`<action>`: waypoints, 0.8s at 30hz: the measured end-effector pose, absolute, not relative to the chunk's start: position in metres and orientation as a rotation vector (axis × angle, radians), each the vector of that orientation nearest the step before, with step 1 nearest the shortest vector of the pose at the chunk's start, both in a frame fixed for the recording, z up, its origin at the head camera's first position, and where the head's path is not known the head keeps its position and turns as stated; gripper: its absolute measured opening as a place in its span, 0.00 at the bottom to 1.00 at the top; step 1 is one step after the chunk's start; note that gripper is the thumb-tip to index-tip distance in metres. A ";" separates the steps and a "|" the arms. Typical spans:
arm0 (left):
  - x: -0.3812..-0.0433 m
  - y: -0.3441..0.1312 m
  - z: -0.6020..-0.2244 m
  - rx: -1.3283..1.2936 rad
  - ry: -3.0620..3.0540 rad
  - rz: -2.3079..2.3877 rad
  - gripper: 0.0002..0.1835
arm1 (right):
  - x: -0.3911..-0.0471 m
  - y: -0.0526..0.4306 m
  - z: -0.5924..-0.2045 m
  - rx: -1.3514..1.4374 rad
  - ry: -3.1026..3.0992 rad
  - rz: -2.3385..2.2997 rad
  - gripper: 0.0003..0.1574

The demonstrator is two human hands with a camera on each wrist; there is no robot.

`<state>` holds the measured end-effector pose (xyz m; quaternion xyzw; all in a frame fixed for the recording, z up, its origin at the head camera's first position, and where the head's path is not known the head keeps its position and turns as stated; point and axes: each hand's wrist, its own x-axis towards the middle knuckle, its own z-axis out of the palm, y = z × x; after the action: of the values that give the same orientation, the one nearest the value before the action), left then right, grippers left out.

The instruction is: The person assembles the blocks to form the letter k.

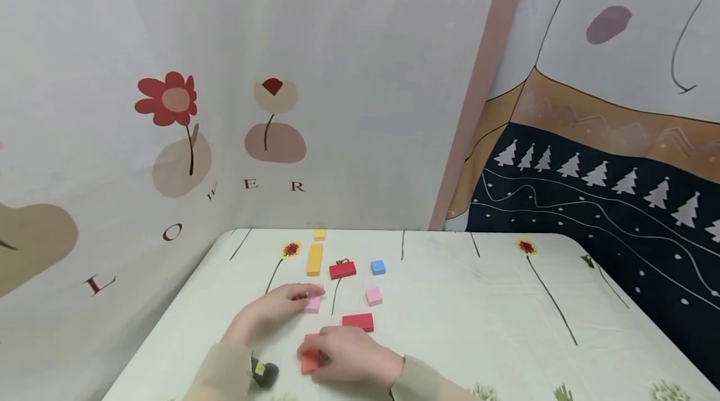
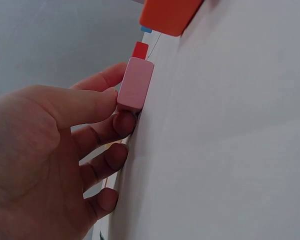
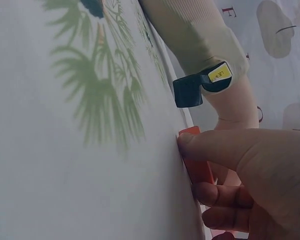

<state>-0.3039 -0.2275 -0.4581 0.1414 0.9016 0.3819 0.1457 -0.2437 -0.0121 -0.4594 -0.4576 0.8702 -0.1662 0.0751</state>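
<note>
On the left of the table, my left hand [image 1: 281, 301] pinches a pink rectangular block [image 1: 312, 306] between thumb and fingers. The left wrist view shows the thumb against one side of that pink block [image 2: 136, 84], with the other fingers curled below. Nearer to me, my right hand [image 1: 355, 354] grips an orange-red block [image 1: 310, 361], partly covered by the fingers. In the right wrist view, thumb and fingers hold the orange-red block [image 3: 200, 170] by its ends, low against the table. A red block [image 1: 357, 323] lies just beyond the right hand.
Farther back lie another red block [image 1: 342, 270], a blue cube [image 1: 378, 267], a pink cube [image 1: 374, 297], a long yellow-orange block [image 1: 315, 260] and a small yellow block [image 1: 319, 235]. The white table cover [image 1: 478, 313] has printed flowers. A dark wrist camera [image 1: 265, 374] sits at the left cuff.
</note>
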 end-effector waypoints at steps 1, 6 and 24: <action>-0.304 -0.228 -0.458 0.414 2.595 1.102 0.18 | -0.244 -0.012 -0.459 -1.377 2.612 -0.499 0.22; -0.305 -0.230 -0.457 0.426 2.593 1.119 0.17 | -0.245 -0.013 -0.458 -1.416 2.631 -0.490 0.20; -0.302 -0.229 -0.453 0.437 2.578 1.114 0.17 | -0.255 -0.022 -0.459 -1.394 2.747 -0.480 0.22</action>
<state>-0.3021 -0.2292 -0.4528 0.1521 0.8969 0.3876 0.1491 -0.2554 -0.0217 -0.4594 -0.4471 0.8810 -0.1541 0.0117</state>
